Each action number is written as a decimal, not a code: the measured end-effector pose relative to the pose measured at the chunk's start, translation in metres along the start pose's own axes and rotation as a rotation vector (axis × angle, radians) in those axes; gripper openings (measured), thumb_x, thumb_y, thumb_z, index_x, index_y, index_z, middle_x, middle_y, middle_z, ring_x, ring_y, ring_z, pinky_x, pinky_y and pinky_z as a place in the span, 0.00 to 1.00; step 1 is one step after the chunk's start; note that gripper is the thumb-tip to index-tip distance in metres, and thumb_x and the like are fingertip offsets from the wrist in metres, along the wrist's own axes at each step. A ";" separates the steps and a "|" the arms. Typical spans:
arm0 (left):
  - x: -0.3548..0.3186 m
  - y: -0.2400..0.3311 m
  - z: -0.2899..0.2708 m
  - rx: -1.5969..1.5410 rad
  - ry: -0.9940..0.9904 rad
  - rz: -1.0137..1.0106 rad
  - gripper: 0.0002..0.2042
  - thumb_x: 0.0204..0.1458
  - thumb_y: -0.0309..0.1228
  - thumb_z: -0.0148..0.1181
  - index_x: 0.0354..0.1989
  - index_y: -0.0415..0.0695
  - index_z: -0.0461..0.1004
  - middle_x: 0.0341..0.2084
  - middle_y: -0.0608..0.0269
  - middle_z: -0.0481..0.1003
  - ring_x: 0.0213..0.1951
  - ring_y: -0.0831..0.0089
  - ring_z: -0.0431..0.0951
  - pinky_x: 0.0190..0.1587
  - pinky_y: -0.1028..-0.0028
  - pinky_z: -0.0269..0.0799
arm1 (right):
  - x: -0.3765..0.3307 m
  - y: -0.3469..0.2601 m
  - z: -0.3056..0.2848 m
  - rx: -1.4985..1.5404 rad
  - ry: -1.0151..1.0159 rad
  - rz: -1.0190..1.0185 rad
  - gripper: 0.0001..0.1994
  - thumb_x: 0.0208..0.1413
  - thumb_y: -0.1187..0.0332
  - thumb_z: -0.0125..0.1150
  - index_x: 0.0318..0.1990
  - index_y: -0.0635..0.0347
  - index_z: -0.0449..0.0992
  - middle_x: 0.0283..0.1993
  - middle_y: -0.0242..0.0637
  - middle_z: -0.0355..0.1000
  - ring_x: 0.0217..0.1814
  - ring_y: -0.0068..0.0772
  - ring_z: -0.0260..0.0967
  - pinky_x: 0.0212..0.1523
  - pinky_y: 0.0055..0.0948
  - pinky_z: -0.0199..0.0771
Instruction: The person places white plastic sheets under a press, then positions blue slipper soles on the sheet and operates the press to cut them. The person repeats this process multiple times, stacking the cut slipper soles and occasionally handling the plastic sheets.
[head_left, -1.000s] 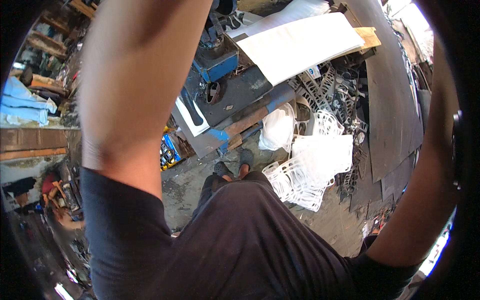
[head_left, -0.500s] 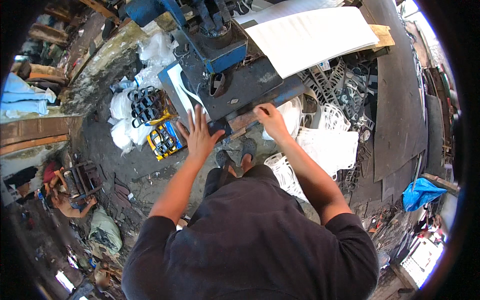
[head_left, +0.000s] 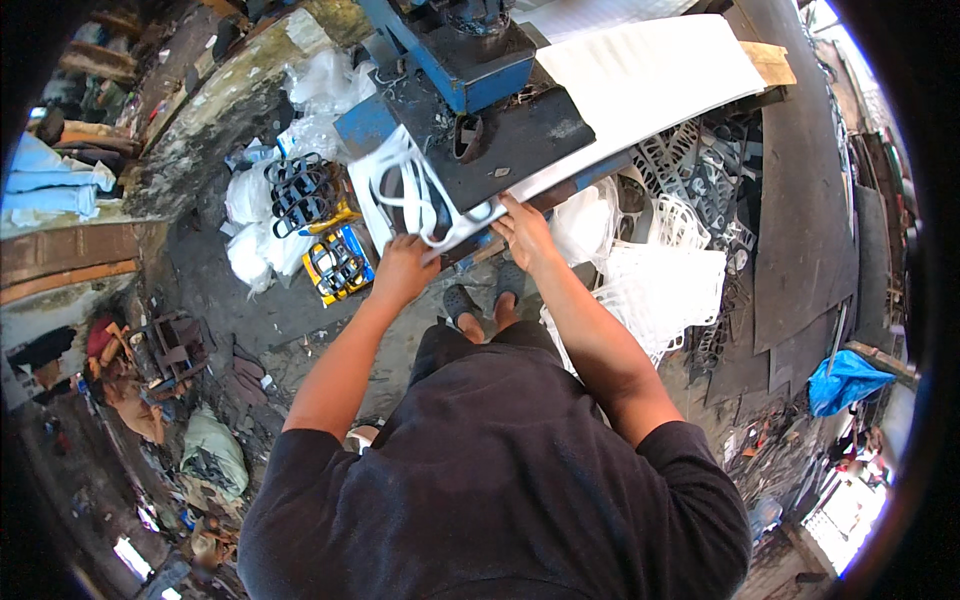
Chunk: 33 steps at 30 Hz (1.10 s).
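White cut-out sheet (head_left: 415,195) lies on the dark press bed (head_left: 520,140), overhanging its near edge below the blue machine head (head_left: 470,50). Left hand (head_left: 402,268) grips the sheet's near edge, fingers curled closed on it. Right hand (head_left: 525,232) rests at the bed edge, touching the sheet; finger spread cannot be determined. White uncut sheet (head_left: 650,75) lies beyond. White offcuts (head_left: 665,285) are piled on the floor to the right.

White plastic sacks (head_left: 262,215) at left

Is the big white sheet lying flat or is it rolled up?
Flat. The white sheet lies spread out across the dark machine table, with no curl or roll showing; its far end runs out of the picture.
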<state>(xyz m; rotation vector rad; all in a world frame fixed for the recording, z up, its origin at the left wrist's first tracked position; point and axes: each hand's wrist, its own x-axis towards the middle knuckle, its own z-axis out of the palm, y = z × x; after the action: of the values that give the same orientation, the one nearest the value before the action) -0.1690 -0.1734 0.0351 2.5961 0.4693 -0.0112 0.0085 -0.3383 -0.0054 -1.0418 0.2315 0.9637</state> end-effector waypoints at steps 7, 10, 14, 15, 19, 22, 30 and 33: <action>-0.002 0.012 -0.029 -0.499 0.567 -0.366 0.29 0.51 0.43 0.68 0.52 0.32 0.65 0.46 0.45 0.72 0.49 0.57 0.73 0.52 0.64 0.69 | -0.024 0.041 0.022 -0.007 0.081 -0.071 0.24 0.62 0.67 0.60 0.64 0.56 0.59 0.59 0.36 0.67 0.64 0.34 0.63 0.63 0.41 0.59; 0.030 -0.004 0.039 -0.499 0.375 -0.374 0.34 0.50 0.46 0.67 0.52 0.27 0.63 0.48 0.42 0.68 0.50 0.55 0.71 0.54 0.61 0.67 | -0.033 0.053 0.045 -0.053 0.014 -0.031 0.22 0.64 0.69 0.56 0.64 0.56 0.59 0.59 0.36 0.66 0.63 0.32 0.63 0.60 0.36 0.63; 0.046 0.022 0.017 -0.687 0.299 -0.700 0.42 0.49 0.53 0.67 0.58 0.25 0.60 0.47 0.45 0.69 0.50 0.55 0.70 0.57 0.61 0.66 | -0.026 0.060 0.039 0.003 -0.012 -0.044 0.20 0.63 0.68 0.58 0.60 0.60 0.63 0.57 0.36 0.69 0.58 0.33 0.67 0.59 0.36 0.64; 0.049 0.016 0.017 -0.759 0.351 -0.769 0.44 0.48 0.53 0.67 0.59 0.25 0.58 0.46 0.46 0.69 0.51 0.55 0.70 0.58 0.62 0.66 | -0.027 0.059 0.039 0.046 -0.046 -0.037 0.20 0.63 0.67 0.58 0.60 0.60 0.63 0.56 0.36 0.70 0.57 0.33 0.68 0.59 0.36 0.64; 0.056 -0.023 0.017 -1.496 0.133 -0.848 0.43 0.51 0.54 0.66 0.60 0.25 0.60 0.49 0.49 0.71 0.49 0.60 0.73 0.52 0.65 0.72 | -0.034 0.055 0.048 0.132 -0.090 0.025 0.20 0.62 0.66 0.59 0.58 0.62 0.64 0.54 0.37 0.71 0.56 0.35 0.69 0.56 0.38 0.67; 0.062 -0.021 0.012 -1.656 0.075 -0.857 0.36 0.55 0.53 0.62 0.57 0.28 0.65 0.49 0.51 0.74 0.45 0.64 0.77 0.46 0.65 0.76 | -0.036 0.053 0.049 0.110 -0.069 0.022 0.19 0.63 0.66 0.59 0.57 0.62 0.65 0.53 0.39 0.72 0.55 0.37 0.71 0.54 0.38 0.69; 0.028 -0.038 0.010 -1.908 -0.014 -0.413 0.26 0.57 0.57 0.54 0.43 0.43 0.72 0.31 0.63 0.75 0.33 0.74 0.76 0.36 0.73 0.76 | -0.040 0.015 0.039 -0.700 -0.121 0.509 0.22 0.62 0.49 0.57 0.37 0.64 0.73 0.36 0.45 0.78 0.35 0.38 0.78 0.38 0.35 0.78; 0.028 -0.038 -0.001 -1.788 0.035 -0.285 0.22 0.58 0.52 0.58 0.46 0.45 0.73 0.31 0.68 0.76 0.34 0.77 0.76 0.37 0.72 0.77 | -0.071 -0.029 0.096 -1.085 -0.114 0.010 0.31 0.54 0.41 0.61 0.39 0.68 0.75 0.30 0.49 0.78 0.34 0.42 0.79 0.38 0.35 0.78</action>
<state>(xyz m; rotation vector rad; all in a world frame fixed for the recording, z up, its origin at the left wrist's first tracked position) -0.1549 -0.1328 0.0156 0.7758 0.4805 0.2381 -0.0365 -0.3048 0.1038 -1.9516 -0.4438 1.1675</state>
